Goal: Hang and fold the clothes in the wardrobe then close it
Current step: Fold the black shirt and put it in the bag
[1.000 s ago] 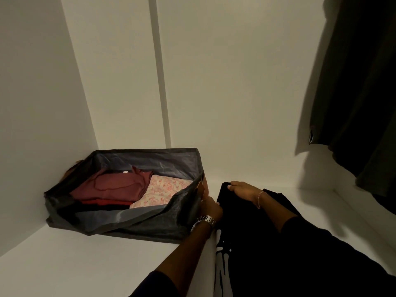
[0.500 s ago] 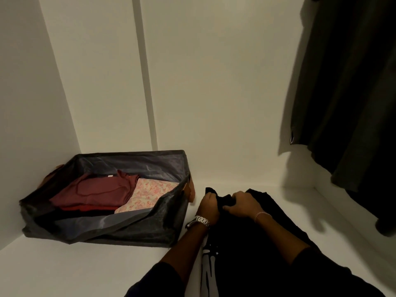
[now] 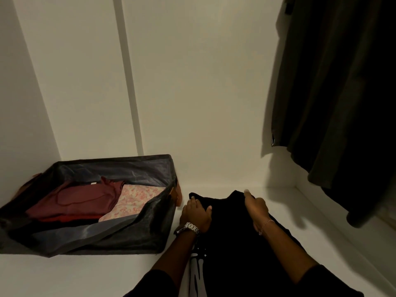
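A black garment (image 3: 229, 228) with a pale print near its front lies on the white wardrobe shelf (image 3: 85, 275). My left hand (image 3: 196, 213), with a metal watch on its wrist, holds the garment's far left edge, fingers over the cloth. To the right, my right hand (image 3: 256, 205), a thin bracelet on its wrist, pinches the far edge of the same garment. The two hands are now apart along that edge. Dark clothes (image 3: 334, 93) hang at the upper right.
A dark grey fabric storage box (image 3: 128, 234) stands on the shelf at the left, holding a folded maroon piece (image 3: 72, 202) and a floral piece (image 3: 137, 200). White wardrobe walls close the back and left. The hanging clothes reach low over the shelf's right end.
The hands met at the garment's far edge half a second ago. They have since spread apart, the right hand going right. The view has shifted slightly to the right.
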